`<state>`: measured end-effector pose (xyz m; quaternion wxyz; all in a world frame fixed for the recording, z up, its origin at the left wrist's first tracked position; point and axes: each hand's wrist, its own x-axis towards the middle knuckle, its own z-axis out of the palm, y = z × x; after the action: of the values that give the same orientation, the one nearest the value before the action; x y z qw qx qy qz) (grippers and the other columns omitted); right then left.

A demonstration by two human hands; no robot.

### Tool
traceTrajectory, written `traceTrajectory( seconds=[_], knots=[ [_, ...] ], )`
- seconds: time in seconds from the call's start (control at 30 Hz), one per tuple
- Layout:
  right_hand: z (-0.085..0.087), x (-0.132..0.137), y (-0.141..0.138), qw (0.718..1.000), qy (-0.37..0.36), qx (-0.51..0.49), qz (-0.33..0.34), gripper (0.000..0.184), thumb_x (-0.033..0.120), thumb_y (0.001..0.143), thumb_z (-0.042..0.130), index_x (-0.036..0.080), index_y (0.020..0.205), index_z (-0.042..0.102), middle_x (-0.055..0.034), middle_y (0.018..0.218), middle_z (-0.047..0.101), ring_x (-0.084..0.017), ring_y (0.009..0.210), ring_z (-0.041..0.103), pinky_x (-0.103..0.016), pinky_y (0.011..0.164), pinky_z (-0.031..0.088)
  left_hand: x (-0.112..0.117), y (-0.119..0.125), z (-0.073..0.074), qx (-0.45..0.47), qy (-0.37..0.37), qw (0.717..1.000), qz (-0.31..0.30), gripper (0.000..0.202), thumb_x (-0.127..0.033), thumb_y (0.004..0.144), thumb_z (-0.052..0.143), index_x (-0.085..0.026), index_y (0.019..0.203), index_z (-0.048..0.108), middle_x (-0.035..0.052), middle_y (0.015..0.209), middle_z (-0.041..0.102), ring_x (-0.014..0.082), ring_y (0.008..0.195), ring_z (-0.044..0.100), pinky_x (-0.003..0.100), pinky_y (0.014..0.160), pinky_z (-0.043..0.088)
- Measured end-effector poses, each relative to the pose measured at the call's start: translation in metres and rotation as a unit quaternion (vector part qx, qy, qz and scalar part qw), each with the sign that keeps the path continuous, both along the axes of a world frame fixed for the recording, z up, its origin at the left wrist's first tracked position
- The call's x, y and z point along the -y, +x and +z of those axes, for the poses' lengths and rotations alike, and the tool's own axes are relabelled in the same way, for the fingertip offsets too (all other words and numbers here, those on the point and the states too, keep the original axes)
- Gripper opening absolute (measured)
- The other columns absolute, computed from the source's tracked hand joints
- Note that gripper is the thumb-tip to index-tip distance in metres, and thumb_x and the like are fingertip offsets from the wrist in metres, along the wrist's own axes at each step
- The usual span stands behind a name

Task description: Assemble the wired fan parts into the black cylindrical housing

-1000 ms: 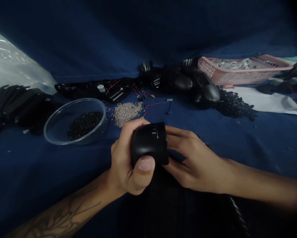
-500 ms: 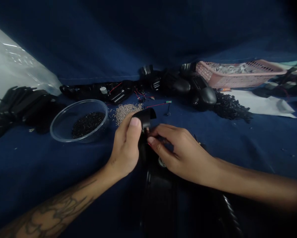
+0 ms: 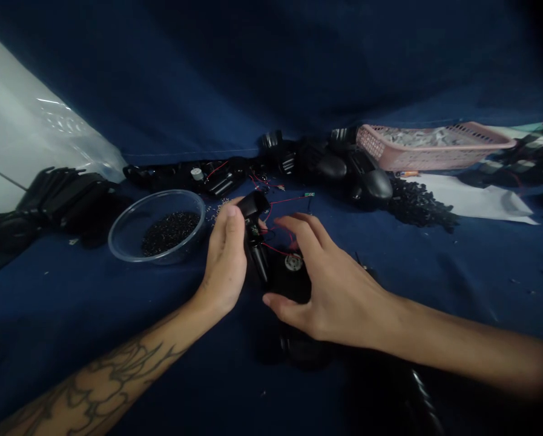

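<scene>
My left hand (image 3: 223, 257) is closed around a black plastic housing (image 3: 254, 206) with a curved, hollow upper end. A small green circuit board (image 3: 255, 231) shows inside it, with thin red wires (image 3: 275, 249) running to a round metal motor (image 3: 293, 261). The motor sits in a dark part below, whose outline is hard to make out. Around that motor part is my right hand (image 3: 332, 275), its thumb and fingers curved and spread apart. Whether its fingertips touch the part is unclear.
A clear plastic bowl (image 3: 157, 233) of small dark screws stands left, with silvery screws (image 3: 221, 207) beside it. Black housings (image 3: 373, 184) line the back. A pink basket (image 3: 434, 154), small black pieces (image 3: 423, 204) and white paper (image 3: 484, 197) lie right.
My right fingers have come away from the pinch at the housing and spread apart. The housing has tilted, bringing the circuit board, wires and motor into view. My left hand keeps its grip.
</scene>
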<state>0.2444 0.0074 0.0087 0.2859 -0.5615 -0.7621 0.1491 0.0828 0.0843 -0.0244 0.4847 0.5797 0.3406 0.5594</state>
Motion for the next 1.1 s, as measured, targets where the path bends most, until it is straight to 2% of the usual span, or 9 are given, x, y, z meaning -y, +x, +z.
traceTrajectory(
  seconds=[0.13,0.23,0.37,0.53,0.73,0.87,0.93,1.0,1.1],
  knots=[
    [-0.006,-0.003,-0.001,0.999,-0.029,0.028,-0.031,0.098,0.048,0.077,0.074,0.018,0.155,0.023,-0.0148,0.15,0.036,-0.024,0.105,0.062,-0.042,0.083,0.063,0.004,0.0,0.006,-0.016,0.009,1.0,-0.004,0.043,-0.051,0.1,0.054,-0.034,0.139,0.053,0.0059,0.128,0.06,0.0213,0.113,0.062,0.04,0.105,0.049],
    [-0.009,-0.005,0.002,0.999,-0.018,-0.002,-0.04,0.097,0.041,0.076,0.078,0.017,0.153,0.026,-0.0132,0.146,0.04,-0.025,0.121,0.056,-0.041,0.097,0.06,0.006,-0.003,0.007,-0.027,0.003,0.997,-0.072,0.077,-0.03,0.083,0.079,-0.04,0.149,0.041,0.006,0.138,0.053,0.0253,0.115,0.062,0.043,0.103,0.051],
    [-0.007,-0.01,0.006,0.996,0.016,-0.064,-0.056,0.091,0.03,0.07,0.085,0.019,0.147,0.037,-0.0101,0.143,0.043,-0.023,0.128,0.05,-0.039,0.109,0.053,0.003,-0.006,0.004,0.012,-0.021,0.992,-0.122,0.101,-0.004,0.071,0.076,-0.042,0.152,0.032,0.0055,0.129,0.058,0.0263,0.106,0.066,0.044,0.091,0.057],
    [-0.002,-0.009,0.008,0.986,0.104,-0.117,-0.059,0.068,0.013,0.078,0.071,0.023,0.141,0.047,-0.0072,0.146,0.042,-0.024,0.132,0.048,-0.042,0.113,0.049,0.0,-0.003,0.003,-0.011,0.026,0.998,-0.05,0.089,-0.001,0.069,0.074,-0.034,0.145,0.042,0.0053,0.135,0.057,0.0262,0.123,0.06,0.044,0.109,0.048],
    [0.001,0.003,0.006,0.97,0.233,-0.069,0.006,0.059,-0.002,0.081,0.054,0.024,0.134,0.052,-0.0078,0.148,0.041,-0.025,0.136,0.047,-0.044,0.121,0.041,0.002,0.0,0.005,-0.02,0.093,0.995,-0.026,0.061,-0.013,0.078,0.079,-0.03,0.13,0.052,0.0029,0.121,0.06,0.0199,0.106,0.064,0.032,0.089,0.056],
    [-0.001,0.0,0.006,0.983,0.175,-0.054,0.011,0.07,0.0,0.073,0.059,0.021,0.138,0.046,-0.0077,0.148,0.042,-0.025,0.14,0.042,-0.042,0.124,0.038,0.002,-0.001,0.004,-0.022,0.122,0.992,-0.016,0.067,-0.016,0.073,0.085,-0.026,0.129,0.052,0.0046,0.123,0.06,0.0198,0.106,0.063,0.034,0.095,0.053],
    [-0.003,-0.003,0.007,0.99,0.125,-0.063,0.011,0.077,0.007,0.071,0.065,0.018,0.143,0.041,-0.0078,0.146,0.046,-0.023,0.136,0.046,-0.038,0.118,0.045,0.002,-0.001,0.003,-0.021,0.108,0.994,-0.01,0.067,-0.015,0.073,0.086,-0.026,0.128,0.051,0.0052,0.122,0.061,0.0205,0.107,0.064,0.036,0.097,0.053],
    [-0.003,-0.006,0.007,0.995,0.051,-0.082,0.033,0.083,0.016,0.075,0.068,0.018,0.15,0.031,-0.0062,0.135,0.056,-0.018,0.116,0.06,-0.03,0.097,0.057,0.001,-0.001,0.003,-0.013,0.094,0.995,-0.016,0.065,-0.015,0.074,0.085,-0.025,0.127,0.05,0.0054,0.119,0.063,0.021,0.107,0.065,0.037,0.096,0.053],
    [-0.002,-0.007,0.007,0.992,-0.017,-0.108,0.066,0.079,0.021,0.08,0.068,0.021,0.15,0.03,-0.0002,0.116,0.065,-0.011,0.087,0.065,-0.022,0.071,0.056,0.0,-0.002,0.002,-0.003,0.087,0.996,-0.018,0.064,-0.015,0.072,0.086,-0.024,0.125,0.05,0.0061,0.12,0.062,0.0223,0.107,0.065,0.038,0.095,0.053]
  ],
)
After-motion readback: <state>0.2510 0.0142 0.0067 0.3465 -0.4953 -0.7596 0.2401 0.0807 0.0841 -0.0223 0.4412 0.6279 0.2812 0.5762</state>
